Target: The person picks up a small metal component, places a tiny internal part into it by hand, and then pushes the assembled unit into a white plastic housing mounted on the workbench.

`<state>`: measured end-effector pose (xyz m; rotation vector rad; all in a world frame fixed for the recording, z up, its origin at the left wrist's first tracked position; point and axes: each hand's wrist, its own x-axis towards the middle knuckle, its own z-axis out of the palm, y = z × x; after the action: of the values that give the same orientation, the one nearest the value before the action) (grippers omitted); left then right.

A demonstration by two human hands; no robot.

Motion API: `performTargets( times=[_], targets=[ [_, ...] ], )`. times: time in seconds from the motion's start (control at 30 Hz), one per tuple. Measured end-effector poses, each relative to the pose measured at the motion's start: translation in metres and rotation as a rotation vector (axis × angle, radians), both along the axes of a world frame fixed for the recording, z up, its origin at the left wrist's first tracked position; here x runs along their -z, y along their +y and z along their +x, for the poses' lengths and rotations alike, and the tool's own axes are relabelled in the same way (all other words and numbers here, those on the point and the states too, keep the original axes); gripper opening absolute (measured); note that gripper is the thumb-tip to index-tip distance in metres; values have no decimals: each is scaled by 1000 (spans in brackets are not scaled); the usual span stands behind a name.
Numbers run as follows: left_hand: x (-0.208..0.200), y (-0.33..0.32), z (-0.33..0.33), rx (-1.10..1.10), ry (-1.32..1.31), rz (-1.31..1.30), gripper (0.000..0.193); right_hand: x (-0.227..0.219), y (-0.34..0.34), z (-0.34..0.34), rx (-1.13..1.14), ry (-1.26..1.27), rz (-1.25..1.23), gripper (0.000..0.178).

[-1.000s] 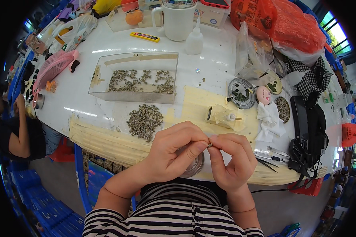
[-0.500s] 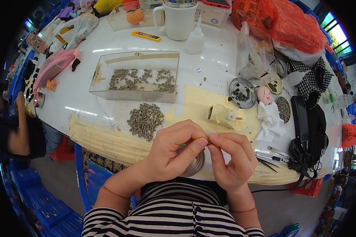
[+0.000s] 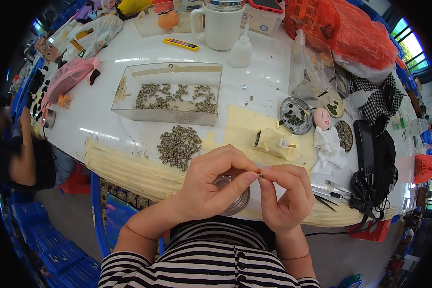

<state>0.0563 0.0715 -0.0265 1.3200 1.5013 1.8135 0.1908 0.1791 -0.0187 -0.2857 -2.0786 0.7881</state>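
Note:
My left hand (image 3: pixel 216 182) and my right hand (image 3: pixel 288 194) meet at the fingertips over the table's near edge. Pinched between their thumbs and forefingers is a tiny metallic piece (image 3: pixel 260 176), too small to make out well. Below my left hand sits a round clear dish (image 3: pixel 238 204), partly covered by the hand. Just beyond my left hand lies a loose pile of small metal parts (image 3: pixel 179 146). A clear rectangular box (image 3: pixel 165 114) farther back holds more of these parts. Beyond my right hand stands a tape-wrapped block (image 3: pixel 272 142) with a small peg sticking out.
To the right are a round dish of dark green pieces (image 3: pixel 296 126), a crumpled tissue (image 3: pixel 329 149), tweezers (image 3: pixel 338 186) and a black strap bundle (image 3: pixel 369 182). A white mug (image 3: pixel 221 29), squeeze bottle (image 3: pixel 241 52) and yellow cutter-like case (image 3: pixel 181 44) stand farther back. Another person (image 3: pixel 26 158) sits at left.
My joined fingertips have shifted slightly to the right, and the tiny piece shows more between them. The whole view has moved a little; the things on the table stay put.

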Motion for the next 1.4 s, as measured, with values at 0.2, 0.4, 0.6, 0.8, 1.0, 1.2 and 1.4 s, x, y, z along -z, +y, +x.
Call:
performTargets(
  times=[0.2, 0.4, 0.6, 0.8, 1.0, 1.2, 1.4],
  targets=[
    [-4, -5, -1, -48, 111, 4, 13, 3, -2, -1, 61, 8, 36, 24],
    [-1, -3, -2, -25, 98, 18, 20, 4, -2, -2, 93, 9, 144, 26],
    [2, -4, -3, -73, 12, 6, 17, 6, -2, -4, 25, 10, 171, 33],
    [5, -5, -3, -65, -120, 3, 14, 7, -4, -4, -15, -10, 106, 37],
    [5, -6, -2, -94, -132, -27, 14, 7, -5, -4, -47, -38, 69, 36],
    [-1, -4, -2, -175, 160, 34, 16, 5, -5, -3, -61, -68, 71, 32],
    [-1, -4, -2, -185, 169, 17, 17, 8, -4, -1, -86, -61, 39, 32]
  ],
)
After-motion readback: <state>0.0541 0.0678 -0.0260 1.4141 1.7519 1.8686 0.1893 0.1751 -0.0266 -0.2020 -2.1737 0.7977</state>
